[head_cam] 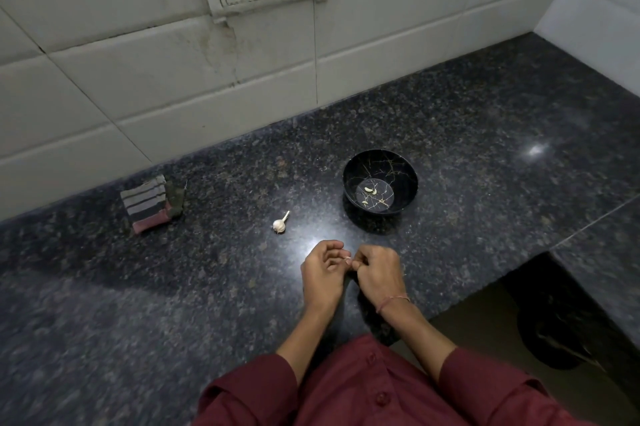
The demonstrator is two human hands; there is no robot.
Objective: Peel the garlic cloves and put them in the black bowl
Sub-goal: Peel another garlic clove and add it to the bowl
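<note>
1. Maroon sleeves lead to the left hand (pixel 323 270) and right hand (pixel 375 273), both pinching a small pale garlic clove (pixel 347 257) above the dark speckled stone surface (pixel 173 287); mid-peel, seemingly.
2. Next: bare it, then drop it into the round black gold-veined bowl (pixel 407 180) just beyond.

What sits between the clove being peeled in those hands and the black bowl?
Nothing visible. The left hand and right hand pinch the garlic clove on the near side of the black bowl, with only bare counter between. The garlic bulb and folded cloth lie off to the left.
</note>
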